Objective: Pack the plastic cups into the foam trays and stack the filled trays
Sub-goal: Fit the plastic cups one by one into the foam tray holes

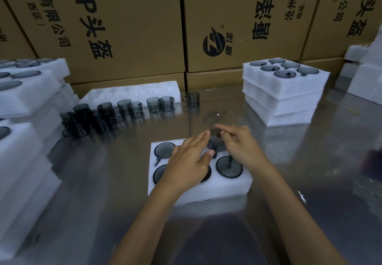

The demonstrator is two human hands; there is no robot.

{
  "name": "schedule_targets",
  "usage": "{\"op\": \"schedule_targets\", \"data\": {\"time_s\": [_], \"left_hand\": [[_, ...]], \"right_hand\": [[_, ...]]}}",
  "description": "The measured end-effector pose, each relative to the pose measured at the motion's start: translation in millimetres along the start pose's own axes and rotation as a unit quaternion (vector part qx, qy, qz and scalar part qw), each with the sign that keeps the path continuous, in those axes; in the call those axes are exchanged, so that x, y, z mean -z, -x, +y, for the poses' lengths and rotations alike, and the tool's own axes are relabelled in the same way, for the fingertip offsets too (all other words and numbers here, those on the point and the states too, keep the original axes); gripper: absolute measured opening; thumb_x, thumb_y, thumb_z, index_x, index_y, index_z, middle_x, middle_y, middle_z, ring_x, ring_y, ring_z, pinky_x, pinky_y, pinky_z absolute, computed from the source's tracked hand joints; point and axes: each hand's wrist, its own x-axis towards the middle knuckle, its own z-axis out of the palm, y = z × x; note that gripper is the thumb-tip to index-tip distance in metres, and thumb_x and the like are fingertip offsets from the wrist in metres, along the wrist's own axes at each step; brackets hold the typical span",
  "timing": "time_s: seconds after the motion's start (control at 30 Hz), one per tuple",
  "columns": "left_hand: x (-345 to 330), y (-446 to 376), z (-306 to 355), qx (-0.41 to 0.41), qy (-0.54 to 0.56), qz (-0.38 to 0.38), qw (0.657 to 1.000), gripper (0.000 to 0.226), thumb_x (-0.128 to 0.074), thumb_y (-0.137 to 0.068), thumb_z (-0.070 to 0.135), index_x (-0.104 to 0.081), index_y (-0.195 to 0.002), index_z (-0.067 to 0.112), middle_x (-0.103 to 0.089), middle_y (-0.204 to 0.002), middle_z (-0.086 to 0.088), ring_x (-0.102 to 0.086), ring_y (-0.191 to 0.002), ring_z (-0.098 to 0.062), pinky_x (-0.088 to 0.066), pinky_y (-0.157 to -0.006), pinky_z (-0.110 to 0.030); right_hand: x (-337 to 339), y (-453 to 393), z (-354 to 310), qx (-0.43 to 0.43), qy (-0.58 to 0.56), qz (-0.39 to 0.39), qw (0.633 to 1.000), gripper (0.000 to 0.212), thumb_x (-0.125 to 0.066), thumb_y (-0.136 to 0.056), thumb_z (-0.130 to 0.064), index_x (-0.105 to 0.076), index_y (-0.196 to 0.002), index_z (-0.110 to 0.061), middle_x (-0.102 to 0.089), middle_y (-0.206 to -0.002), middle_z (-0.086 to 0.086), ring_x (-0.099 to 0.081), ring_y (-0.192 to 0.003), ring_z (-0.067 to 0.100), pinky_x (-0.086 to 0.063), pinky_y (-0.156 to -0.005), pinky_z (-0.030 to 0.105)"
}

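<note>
A white foam tray (pixel 223 188) lies on the table in front of me with several smoky grey plastic cups sunk in its holes. One grey cup (pixel 215 140) stands partly raised at the tray's far edge, its handle toward me. My right hand (pixel 239 147) pinches this cup's rim from the right. My left hand (pixel 190 161) hovers over the tray with straight fingers, fingertips touching the cup's left side and covering two of the holes. Loose grey cups (pixel 132 107) stand in a row farther back on the left.
A stack of three filled foam trays (pixel 283 93) stands at the back right. More foam trays (pixel 24 103) pile up along the left edge, and an empty tray (pixel 132 91) lies behind the loose cups. Cardboard boxes (pixel 132 27) wall off the back.
</note>
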Motion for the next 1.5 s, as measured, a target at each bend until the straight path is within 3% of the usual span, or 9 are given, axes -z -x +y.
{"op": "schedule_targets", "data": {"time_s": [0.1,0.27,0.6,0.83,0.93,1.07,1.23,1.4,1.5], "left_hand": [[-1,-2,0,0.015,-0.02,-0.014,1.0,0.056,-0.033,-0.106,0.043,-0.016,-0.158,0.03,-0.021,-0.162,0.016,-0.011,-0.145,0.001,-0.011,-0.112,-0.029],[-1,-3,3,0.019,-0.018,-0.024,0.999,0.056,-0.036,-0.105,0.045,-0.018,-0.156,0.037,-0.02,-0.161,0.022,-0.007,-0.149,-0.001,-0.009,-0.116,-0.035],[-3,-2,4,-0.005,-0.099,-0.031,0.995,0.051,-0.031,-0.105,0.039,-0.027,-0.155,0.03,-0.021,-0.163,0.017,-0.005,-0.153,-0.011,-0.013,-0.117,-0.037],[34,-30,0,0.011,0.012,-0.138,0.99,0.037,-0.042,-0.105,0.036,-0.057,-0.138,0.028,-0.031,-0.16,0.013,-0.028,-0.146,-0.011,-0.02,-0.114,-0.038],[60,-48,-32,0.04,0.158,-0.03,0.986,0.031,-0.049,-0.104,0.028,-0.065,-0.13,0.024,-0.051,-0.146,0.009,-0.045,-0.132,-0.006,-0.029,-0.103,-0.023],[55,-54,-108,0.195,0.21,0.11,0.952,0.033,-0.049,-0.104,0.023,-0.063,-0.132,0.012,-0.058,-0.14,-0.003,-0.05,-0.128,-0.014,-0.034,-0.11,-0.028],[21,-70,-160,0.184,-0.022,0.112,0.976,0.035,-0.051,-0.102,0.03,-0.059,-0.136,0.028,-0.047,-0.151,0.004,-0.035,-0.141,-0.018,-0.015,-0.113,-0.035],[10,-89,-179,0.174,-0.103,0.085,0.976,0.042,-0.04,-0.102,0.038,-0.044,-0.144,0.038,-0.027,-0.162,0.011,-0.018,-0.15,-0.013,-0.007,-0.111,-0.03],[8,-95,-184,0.171,-0.128,0.097,0.972,0.041,-0.039,-0.101,0.038,-0.044,-0.142,0.039,-0.029,-0.161,0.012,-0.02,-0.15,-0.013,-0.006,-0.103,-0.027]], "right_hand": [[-5,-3,3,-0.009,0.047,0.0,0.999,0.035,-0.046,-0.101,-0.019,-0.066,-0.128,-0.029,-0.052,-0.108,-0.01,-0.029,-0.11,0.003,-0.03,-0.106,0.028],[10,4,9,-0.056,-0.022,-0.058,0.996,0.03,-0.054,-0.099,-0.04,-0.062,-0.126,-0.049,-0.035,-0.158,-0.004,-0.013,-0.151,0.01,-0.017,-0.123,0.047],[22,10,3,-0.079,0.008,-0.164,0.983,0.045,-0.056,-0.096,-0.05,-0.05,-0.14,-0.049,-0.023,-0.164,-0.003,0.0,-0.153,0.006,-0.008,-0.124,0.041],[21,-13,-3,-0.076,0.036,-0.163,0.983,0.038,-0.071,-0.09,-0.039,-0.066,-0.127,-0.034,-0.05,-0.144,-0.007,-0.043,-0.137,0.008,-0.032,-0.104,0.014],[16,-42,-12,-0.11,-0.017,-0.114,0.987,0.022,-0.067,-0.095,-0.031,-0.071,-0.115,-0.026,-0.063,-0.121,-0.01,-0.056,-0.111,0.002,-0.037,-0.073,-0.002],[-7,-100,-11,-0.119,0.017,-0.125,0.985,0.043,-0.055,-0.101,-0.016,-0.05,-0.144,-0.011,-0.05,-0.143,0.001,-0.046,-0.132,0.017,-0.036,-0.096,0.017],[-56,-172,10,-0.13,0.02,-0.121,0.984,0.059,-0.053,-0.098,-0.004,-0.033,-0.153,-0.016,-0.045,-0.151,0.01,-0.044,-0.137,0.026,-0.035,-0.065,-0.001],[-84,-232,32,-0.131,0.024,-0.095,0.987,0.082,-0.062,-0.094,-0.01,-0.013,-0.159,-0.026,-0.04,-0.154,0.01,-0.043,-0.138,0.029,-0.036,-0.108,0.03],[-102,-256,36,-0.129,0.081,-0.101,0.983,0.063,-0.069,-0.091,-0.02,-0.038,-0.145,-0.021,-0.057,-0.131,0.008,-0.055,-0.119,0.027,-0.046,-0.097,0.032]]}}
